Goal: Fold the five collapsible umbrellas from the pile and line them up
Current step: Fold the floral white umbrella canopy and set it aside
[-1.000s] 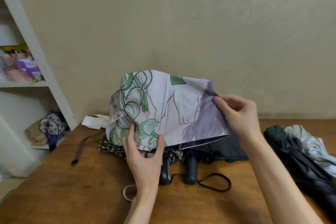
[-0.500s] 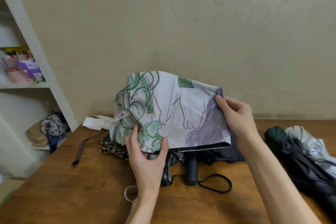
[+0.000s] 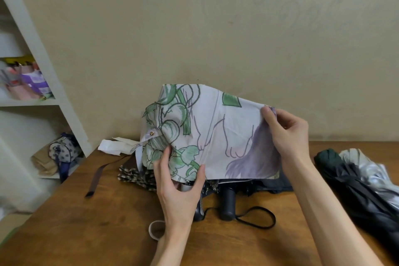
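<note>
Step in hand, as I judge it: gathering the cloth panels of the floral umbrella (image 3: pixel 216 134) into flat pleats before rolling. It is held up above the table (image 3: pixel 97 239), not resting on it.

Left hand (image 3: pixel 177 192) grips the lower edge of the floral umbrella, thumb on one side, fingers on the other. Right hand (image 3: pixel 287 134) pinches its upper right fold between thumb and fingertips.

To do it well:
- Left hand acts as anchor while the right pulls each panel taut.
- Lay all folds the same way round, so the snap strap (image 3: pixel 151 134) at the umbrella's left edge ends up outside.
- Roll tight only once every panel lies flat.

Around it:
- Directly beneath: a black handle (image 3: pixel 227 203) with a cord loop (image 3: pixel 257 218).
- Below left: a checked umbrella (image 3: pixel 133 177), a brown strap (image 3: pixel 97 177) and crumpled paper (image 3: pixel 112 147).
- Right, well apart: a dark umbrella (image 3: pixel 356 190) touching silver cloth (image 3: pixel 371 170). I cannot tell whether these are one umbrella or two.
- Far left: a shelf (image 3: pixel 43 71).

In the way: the pile beneath leaves little bare table for setting down, and the cord loop could snag.
</note>
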The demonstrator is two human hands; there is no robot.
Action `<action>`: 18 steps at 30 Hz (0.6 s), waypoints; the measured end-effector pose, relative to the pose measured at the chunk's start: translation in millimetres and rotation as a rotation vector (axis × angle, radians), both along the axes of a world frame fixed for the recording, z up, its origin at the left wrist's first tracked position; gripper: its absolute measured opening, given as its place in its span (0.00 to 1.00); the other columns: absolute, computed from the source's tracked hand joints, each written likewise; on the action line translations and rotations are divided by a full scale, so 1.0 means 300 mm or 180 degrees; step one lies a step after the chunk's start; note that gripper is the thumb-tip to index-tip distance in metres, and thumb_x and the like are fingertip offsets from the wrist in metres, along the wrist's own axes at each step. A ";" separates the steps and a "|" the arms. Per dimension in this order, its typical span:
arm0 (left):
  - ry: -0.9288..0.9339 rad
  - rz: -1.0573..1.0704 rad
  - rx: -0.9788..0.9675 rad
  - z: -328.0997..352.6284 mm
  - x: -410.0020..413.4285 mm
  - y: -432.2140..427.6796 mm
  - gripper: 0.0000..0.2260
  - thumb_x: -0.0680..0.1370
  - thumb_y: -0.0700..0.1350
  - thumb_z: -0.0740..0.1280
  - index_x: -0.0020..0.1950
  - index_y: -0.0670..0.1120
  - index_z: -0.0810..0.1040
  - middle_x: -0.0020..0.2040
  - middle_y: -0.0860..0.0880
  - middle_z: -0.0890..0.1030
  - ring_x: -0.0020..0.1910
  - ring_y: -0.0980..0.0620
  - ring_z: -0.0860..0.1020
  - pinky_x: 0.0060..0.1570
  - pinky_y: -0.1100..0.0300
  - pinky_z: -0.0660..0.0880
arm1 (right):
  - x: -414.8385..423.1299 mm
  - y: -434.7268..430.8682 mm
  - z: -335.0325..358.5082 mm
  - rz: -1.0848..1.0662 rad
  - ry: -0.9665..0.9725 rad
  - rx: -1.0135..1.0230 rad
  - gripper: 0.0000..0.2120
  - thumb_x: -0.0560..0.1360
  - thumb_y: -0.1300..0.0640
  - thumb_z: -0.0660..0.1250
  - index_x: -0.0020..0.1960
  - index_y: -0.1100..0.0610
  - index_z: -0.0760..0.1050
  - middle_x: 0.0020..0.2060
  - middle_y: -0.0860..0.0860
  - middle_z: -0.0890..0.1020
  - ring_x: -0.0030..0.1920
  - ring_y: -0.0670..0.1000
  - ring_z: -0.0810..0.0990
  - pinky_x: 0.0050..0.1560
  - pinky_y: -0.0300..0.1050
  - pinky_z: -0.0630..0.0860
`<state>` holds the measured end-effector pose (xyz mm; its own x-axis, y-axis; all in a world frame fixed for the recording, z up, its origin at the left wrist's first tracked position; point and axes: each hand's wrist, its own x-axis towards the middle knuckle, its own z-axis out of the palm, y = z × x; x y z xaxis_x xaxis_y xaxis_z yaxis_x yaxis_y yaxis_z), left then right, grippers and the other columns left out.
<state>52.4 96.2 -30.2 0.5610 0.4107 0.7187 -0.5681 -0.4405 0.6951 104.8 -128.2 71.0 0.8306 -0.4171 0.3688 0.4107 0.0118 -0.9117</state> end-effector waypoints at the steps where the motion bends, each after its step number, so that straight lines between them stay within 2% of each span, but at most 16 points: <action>1: -0.0001 -0.0007 0.0013 0.000 0.001 0.000 0.37 0.71 0.43 0.82 0.78 0.44 0.70 0.68 0.47 0.74 0.73 0.55 0.74 0.64 0.40 0.80 | 0.003 -0.003 0.003 0.0032 0.0054 0.0135 0.12 0.80 0.51 0.76 0.46 0.60 0.86 0.41 0.50 0.86 0.43 0.45 0.81 0.46 0.46 0.77; 7: -0.0037 -0.0084 0.0020 -0.002 0.008 0.005 0.38 0.71 0.43 0.82 0.78 0.43 0.70 0.71 0.53 0.73 0.75 0.52 0.73 0.66 0.37 0.78 | 0.007 -0.025 0.005 0.0527 0.0464 0.1151 0.08 0.74 0.55 0.80 0.49 0.59 0.87 0.41 0.52 0.88 0.41 0.48 0.86 0.42 0.39 0.81; 10: -0.0092 -0.0050 0.0129 0.002 0.004 0.005 0.38 0.71 0.44 0.82 0.78 0.41 0.70 0.70 0.52 0.73 0.75 0.54 0.72 0.69 0.39 0.77 | 0.009 -0.030 0.003 0.0554 0.0601 0.1217 0.10 0.74 0.54 0.81 0.50 0.59 0.86 0.43 0.53 0.88 0.42 0.48 0.86 0.43 0.40 0.82; 14: -0.0071 -0.0072 0.0137 0.008 0.000 0.003 0.38 0.71 0.45 0.81 0.78 0.41 0.70 0.70 0.52 0.73 0.75 0.55 0.72 0.71 0.46 0.76 | 0.020 -0.050 -0.005 0.0496 0.0619 0.1146 0.10 0.76 0.52 0.78 0.50 0.59 0.85 0.38 0.51 0.87 0.38 0.47 0.83 0.39 0.38 0.80; 18: -0.0005 -0.0085 0.0016 0.008 -0.001 0.005 0.39 0.71 0.48 0.81 0.78 0.41 0.70 0.71 0.55 0.73 0.76 0.56 0.71 0.71 0.42 0.75 | 0.030 -0.065 -0.011 0.0749 0.0567 0.1086 0.07 0.78 0.52 0.76 0.48 0.55 0.86 0.42 0.52 0.85 0.45 0.51 0.82 0.49 0.44 0.79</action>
<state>52.2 97.6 -27.7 0.5706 0.3920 0.7216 -0.5807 -0.4287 0.6921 113.9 -147.6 67.8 0.9555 -0.2823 0.0856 0.1979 0.3981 -0.8957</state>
